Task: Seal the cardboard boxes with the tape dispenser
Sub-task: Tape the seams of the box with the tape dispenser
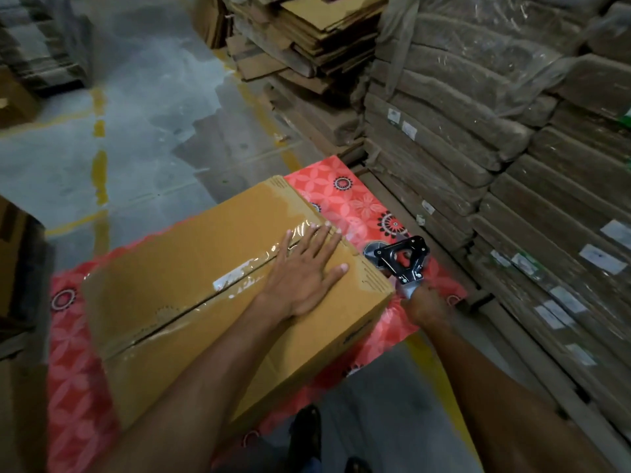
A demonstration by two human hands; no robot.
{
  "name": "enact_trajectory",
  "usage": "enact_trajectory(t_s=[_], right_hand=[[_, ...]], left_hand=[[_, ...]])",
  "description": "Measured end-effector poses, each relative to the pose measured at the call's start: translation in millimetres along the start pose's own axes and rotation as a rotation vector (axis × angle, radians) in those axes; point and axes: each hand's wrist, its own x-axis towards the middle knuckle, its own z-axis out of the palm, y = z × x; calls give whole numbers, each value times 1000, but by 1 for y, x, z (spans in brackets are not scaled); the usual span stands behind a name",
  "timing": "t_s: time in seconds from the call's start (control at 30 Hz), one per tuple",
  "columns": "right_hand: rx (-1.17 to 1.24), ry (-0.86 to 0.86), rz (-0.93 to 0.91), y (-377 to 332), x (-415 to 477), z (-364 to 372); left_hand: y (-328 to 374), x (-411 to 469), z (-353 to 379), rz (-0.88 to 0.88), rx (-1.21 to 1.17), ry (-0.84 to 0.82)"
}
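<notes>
A brown cardboard box [191,268] lies on a red patterned cloth [362,203], its flaps closed. Clear tape [252,262] runs along the centre seam. My left hand [307,268] lies flat, fingers spread, on the right end of the box top over the tape. My right hand [428,307] grips the handle of a black tape dispenser [401,257], which sits just off the box's right end, close to the upper edge of that side.
Tall stacks of flattened cardboard wrapped in plastic [512,148] stand close on the right. More loose flat cartons [307,39] are piled behind. Grey concrete floor with yellow lines [99,158] lies to the left. Dark boxes [17,268] stand at the left edge. My shoes [307,435] show below.
</notes>
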Motion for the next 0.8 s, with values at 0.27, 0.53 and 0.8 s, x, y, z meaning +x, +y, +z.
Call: enact_trajectory(t_s=[0.27,0.53,0.8], right_hand=[[297,85,135,-51,-8,-53],[1114,-172,-110,-129,-37,-182],[1208,-462,-496,-184,-94,-193]], left_hand=[[-4,31,-2,-18,-4,75],[-37,90,-66,-299,-1137,286],[-43,72,-126,-463,-2118,-210]])
